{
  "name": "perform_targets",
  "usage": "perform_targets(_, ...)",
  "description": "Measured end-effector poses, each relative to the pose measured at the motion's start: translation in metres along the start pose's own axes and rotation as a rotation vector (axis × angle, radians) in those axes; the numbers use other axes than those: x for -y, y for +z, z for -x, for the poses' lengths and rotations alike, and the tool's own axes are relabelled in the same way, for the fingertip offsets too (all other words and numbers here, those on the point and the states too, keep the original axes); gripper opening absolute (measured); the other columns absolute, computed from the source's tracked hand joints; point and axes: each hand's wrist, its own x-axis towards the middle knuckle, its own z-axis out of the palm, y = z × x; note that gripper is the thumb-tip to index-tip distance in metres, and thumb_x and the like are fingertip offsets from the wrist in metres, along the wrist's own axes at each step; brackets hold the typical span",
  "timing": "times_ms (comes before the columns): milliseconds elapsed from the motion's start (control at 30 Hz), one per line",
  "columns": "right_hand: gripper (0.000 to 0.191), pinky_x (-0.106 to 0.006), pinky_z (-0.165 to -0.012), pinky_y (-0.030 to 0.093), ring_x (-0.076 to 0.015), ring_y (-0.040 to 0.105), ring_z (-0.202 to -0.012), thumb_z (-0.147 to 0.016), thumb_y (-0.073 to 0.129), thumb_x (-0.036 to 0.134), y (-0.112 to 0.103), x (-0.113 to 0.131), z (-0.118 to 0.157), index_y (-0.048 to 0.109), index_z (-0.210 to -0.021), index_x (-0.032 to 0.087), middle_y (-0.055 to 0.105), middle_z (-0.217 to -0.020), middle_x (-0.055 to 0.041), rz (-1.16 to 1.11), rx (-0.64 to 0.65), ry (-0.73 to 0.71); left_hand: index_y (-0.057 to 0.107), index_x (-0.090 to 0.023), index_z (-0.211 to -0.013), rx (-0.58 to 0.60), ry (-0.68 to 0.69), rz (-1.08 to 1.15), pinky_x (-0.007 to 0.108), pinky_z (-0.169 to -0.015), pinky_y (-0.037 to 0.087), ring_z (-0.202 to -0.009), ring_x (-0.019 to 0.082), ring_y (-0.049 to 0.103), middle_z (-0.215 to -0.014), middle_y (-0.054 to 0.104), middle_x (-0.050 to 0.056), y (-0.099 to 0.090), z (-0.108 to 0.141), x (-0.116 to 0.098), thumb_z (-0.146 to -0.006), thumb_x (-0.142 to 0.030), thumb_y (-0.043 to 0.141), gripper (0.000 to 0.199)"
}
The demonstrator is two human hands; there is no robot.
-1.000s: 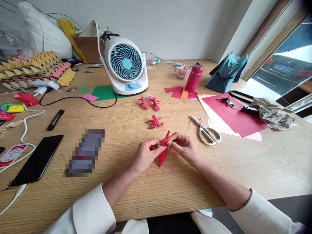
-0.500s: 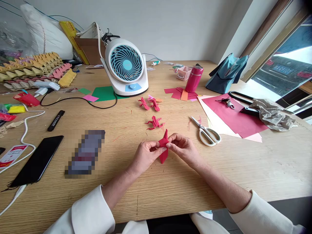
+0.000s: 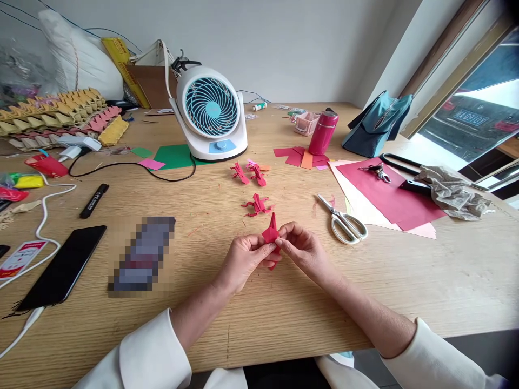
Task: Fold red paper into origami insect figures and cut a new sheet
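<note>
A folded red paper piece with a narrow point at its top is held between my two hands, above the near part of the table. My left hand pinches its left side, thumb on top, with fingers crossing over the lower part. At its right edge, my right hand grips with thumb and forefinger. Just beyond lies a red folded paper figure with thin curled limbs. Two similar red figures, a left one and a right one, lie farther back.
White-handled scissors lie right of my hands, before sheets of red paper. A fan and a pink bottle stand at the back. Leftward are a black marker, a black phone and a blurred-out device.
My left fingers have come across the lower part of the folded red paper, covering much of it. Its top point has shifted slightly left. Both hands keep their hold.
</note>
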Motion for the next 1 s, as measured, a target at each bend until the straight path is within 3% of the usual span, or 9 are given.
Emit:
perform_targets(167, 0.021, -0.023, -0.064, 0.044, -0.0102, 0.053, -0.068, -0.083, 0.076, 0.035, 0.001, 0.000, 0.001, 0.062, -0.087, 0.020, 0.059, -0.077, 0.0019, -0.011, -0.046, -0.067, 0.077, -0.012, -0.082, 0.002, 0.017, -0.002, 0.022, -0.057, 0.056, -0.064, 0.015, 0.071, -0.070, 0.075, 0.004, -0.001, 0.000, 0.004, -0.060, -0.045, 0.089, 0.042)
perform_targets(500, 0.037, -0.025, -0.061, 0.044, -0.0121, 0.053, -0.064, -0.074, 0.081, 0.048, 0.003, 0.008, -0.001, 0.060, -0.079, 0.019, 0.061, -0.072, 0.0005, -0.030, -0.029, 0.070, 0.074, -0.011, -0.080, 0.029, -0.006, -0.080, 0.024, -0.051, 0.054, -0.054, 0.014, 0.067, -0.068, 0.072, 0.005, 0.001, 0.002, 0.000, -0.064, -0.049, 0.085, 0.043)
perform_targets(833, 0.030, -0.025, -0.068, 0.047, -0.0099, 0.054, -0.067, -0.077, 0.080, 0.044, -0.001, 0.012, -0.003, 0.066, -0.085, 0.018, 0.061, -0.077, 0.0016, -0.121, -0.042, 0.103, 0.070, -0.012, -0.079, 0.076, 0.005, 0.012, 0.021, -0.052, 0.054, -0.059, 0.014, 0.071, -0.071, 0.070, 0.002, -0.004, 0.001, 0.000, -0.071, -0.041, 0.081, 0.032)
perform_targets(1000, 0.032, -0.026, -0.066, 0.046, -0.0120, 0.056, -0.069, -0.077, 0.080, 0.044, -0.001, 0.005, -0.002, 0.063, -0.087, 0.019, 0.062, -0.078, 0.0004, -0.021, 0.010, 0.063, 0.074, -0.012, -0.094, 0.074, 0.061, -0.092, 0.021, -0.053, 0.055, -0.060, 0.014, 0.070, -0.075, 0.072, 0.004, -0.006, 0.000, 0.003, -0.080, -0.039, 0.074, 0.030)
